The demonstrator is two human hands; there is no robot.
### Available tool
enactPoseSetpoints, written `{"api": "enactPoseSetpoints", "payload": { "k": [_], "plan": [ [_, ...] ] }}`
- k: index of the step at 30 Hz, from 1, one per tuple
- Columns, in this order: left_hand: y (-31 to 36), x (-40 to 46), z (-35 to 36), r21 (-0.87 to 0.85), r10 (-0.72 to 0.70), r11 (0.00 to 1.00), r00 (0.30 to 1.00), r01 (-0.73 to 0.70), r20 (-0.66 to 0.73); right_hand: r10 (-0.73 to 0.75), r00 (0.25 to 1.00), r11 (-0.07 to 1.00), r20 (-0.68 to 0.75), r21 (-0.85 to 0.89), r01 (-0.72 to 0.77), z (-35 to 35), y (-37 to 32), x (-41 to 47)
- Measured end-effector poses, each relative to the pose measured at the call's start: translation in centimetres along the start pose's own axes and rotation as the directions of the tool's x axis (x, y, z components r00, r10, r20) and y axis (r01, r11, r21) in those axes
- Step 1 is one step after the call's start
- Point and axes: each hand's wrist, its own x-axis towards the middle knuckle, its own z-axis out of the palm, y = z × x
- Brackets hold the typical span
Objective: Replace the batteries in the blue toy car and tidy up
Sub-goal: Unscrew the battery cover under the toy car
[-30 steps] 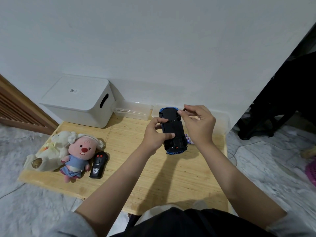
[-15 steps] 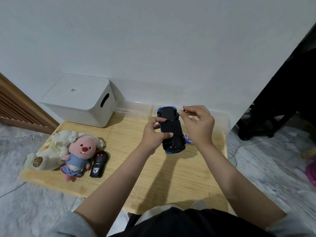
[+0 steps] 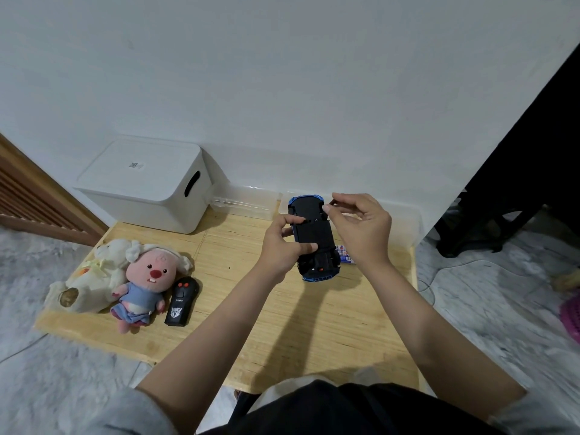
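Observation:
The blue toy car (image 3: 314,233) is held upside down above the wooden table (image 3: 238,271), its black underside facing me. My left hand (image 3: 282,246) grips the car's left side, thumb laid across the underside. My right hand (image 3: 361,227) is at the car's right side, thumb and forefinger pinched close together by the far end; whether they hold anything small is unclear. A pack of batteries (image 3: 345,254) with blue and red print lies on the table, partly hidden behind the car and my right wrist.
A black remote control (image 3: 182,301) lies beside a pink plush toy (image 3: 144,284) and a cream plush toy (image 3: 91,277) at the table's left. A white lidded box (image 3: 144,186) and clear plastic trays (image 3: 248,200) stand along the wall. Grey carpet surrounds the table.
Both hands and the car have shifted slightly left and up. The grip on the car looks the same.

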Motion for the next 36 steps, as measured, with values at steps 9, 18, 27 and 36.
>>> {"api": "enactPoseSetpoints", "payload": {
  "k": [9, 18, 27, 36],
  "plan": [
    [0.1, 0.3, -0.2, -0.009, -0.008, 1.000, 1.000, 0.008, -0.003, 0.073, 0.997, 0.997, 0.003, 0.022, -0.073, 0.0, 0.0, 0.2],
    [0.0, 0.2, -0.3, -0.019, -0.001, 1.000, 1.000, 0.001, 0.009, 0.083, 0.997, 0.997, -0.011, 0.006, -0.082, 0.1, -0.1, 0.0],
    [-1.1, -0.3, -1.2, -0.026, -0.055, 0.998, 0.998, 0.056, 0.039, 0.149, 0.987, 0.988, -0.062, 0.051, -0.146, -0.2, 0.9, -0.5],
    [-4.0, -1.9, -3.5, 0.020, -0.167, 0.986, 0.983, 0.165, 0.080, 0.492, 0.864, 0.867, -0.110, 0.151, -0.474, -2.0, 4.0, -4.1]
  ]
}}
